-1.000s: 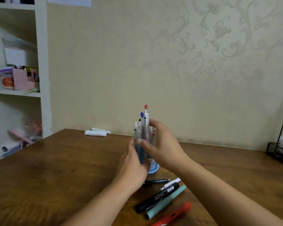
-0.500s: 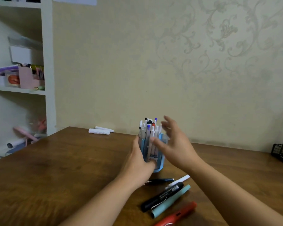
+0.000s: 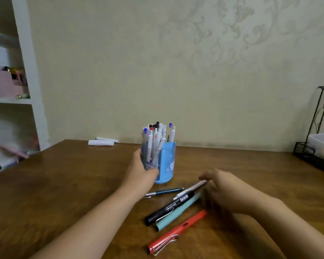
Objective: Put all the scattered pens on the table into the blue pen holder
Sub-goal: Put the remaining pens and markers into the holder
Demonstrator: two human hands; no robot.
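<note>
Pens (image 3: 156, 136) stand crowded upright in the blue pen holder (image 3: 166, 161), which sits on the wooden table (image 3: 64, 184) near the wall. My left hand (image 3: 141, 170) wraps around the holder's left side, fingers curled against it. My right hand (image 3: 224, 189) hovers low over the table to the right of the loose pens, blurred; its fingers look loosely extended and hold nothing, close to the tip of a white pen (image 3: 190, 189). In front of the holder lie a dark blue pen (image 3: 165, 192), a black marker (image 3: 169, 207), a teal pen (image 3: 178, 212) just beside it, and a red pen (image 3: 178, 231) nearest me. Two white rolls (image 3: 102, 142) lie at the table's far edge.
</note>
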